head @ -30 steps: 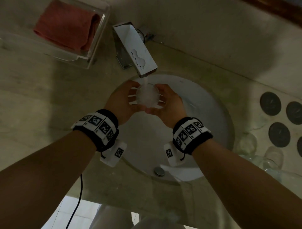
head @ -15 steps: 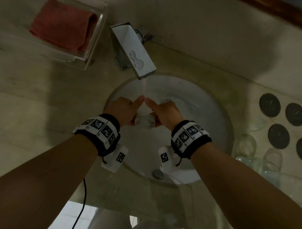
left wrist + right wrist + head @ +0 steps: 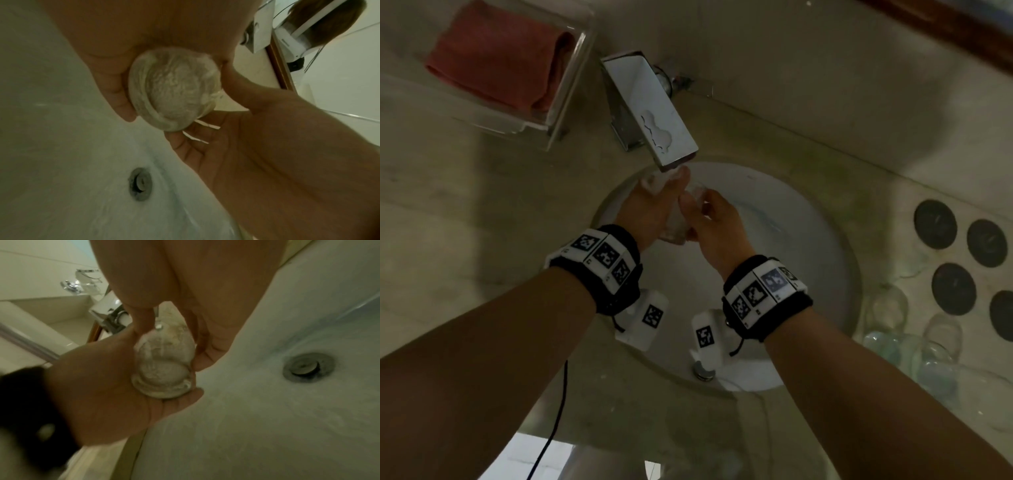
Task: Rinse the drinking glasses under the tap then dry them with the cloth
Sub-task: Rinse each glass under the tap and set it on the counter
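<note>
Clear glass (image 3: 675,219) between 2 hands' grip.

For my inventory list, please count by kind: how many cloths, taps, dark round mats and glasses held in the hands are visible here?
Cloth: 1
Tap: 1
Dark mats: 4, the last cut by the picture edge
Held glass: 1
Total: 7
</note>
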Available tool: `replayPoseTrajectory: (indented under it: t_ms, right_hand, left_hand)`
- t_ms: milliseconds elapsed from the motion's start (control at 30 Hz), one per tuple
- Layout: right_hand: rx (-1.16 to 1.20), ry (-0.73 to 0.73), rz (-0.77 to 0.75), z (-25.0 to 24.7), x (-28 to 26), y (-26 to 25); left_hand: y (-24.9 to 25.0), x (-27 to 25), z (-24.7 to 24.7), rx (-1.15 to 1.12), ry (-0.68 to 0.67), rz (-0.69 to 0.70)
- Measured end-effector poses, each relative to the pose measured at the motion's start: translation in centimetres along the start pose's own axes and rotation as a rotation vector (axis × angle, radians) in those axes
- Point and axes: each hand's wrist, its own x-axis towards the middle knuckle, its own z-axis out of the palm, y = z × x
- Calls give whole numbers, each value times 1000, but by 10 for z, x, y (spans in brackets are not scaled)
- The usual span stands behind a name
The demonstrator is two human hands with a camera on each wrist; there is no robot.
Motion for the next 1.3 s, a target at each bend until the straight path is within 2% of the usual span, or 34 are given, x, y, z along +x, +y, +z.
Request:
replayPoseTrajectory:
  t_ms: [133,233,367,467,600,700,833,967,1133,1300]
  right_hand:
    - [47,-5,4,11,-3,4]
    - [12,-12,-17,14,2,5]
    - [45,-35,0,7,-8,-14]
    - [116,-75,3,1,-7,-15]
    - [148,5,-62,12,-5,-24]
    - [29,45,0,16,-1,-21]
    - [-153,75,11,8,2,-15]
    - [-203,100,-26,1,3,-16]
    - [20,-42,5,4,8,-12]
    - [65,-130,-13,-17,10,-14]
  left_hand:
    - [-2,2,2,-75,7,-33]
    - [-1,3,7,-96,-16,8]
    - [-7,8,2,-12,51,34]
    - [-4,5,2,-84,-13,31]
    - [0,-6,6,-139,-1,61]
    - [-2,-7,7,-154,-45,9]
    - [-4,-12,6,-132,-90,12]
    - [0,-15,4,-174,-109,-7]
    - [13,-18,2,-261,-112,56]
    - [7,-19,1,-229,-78,80]
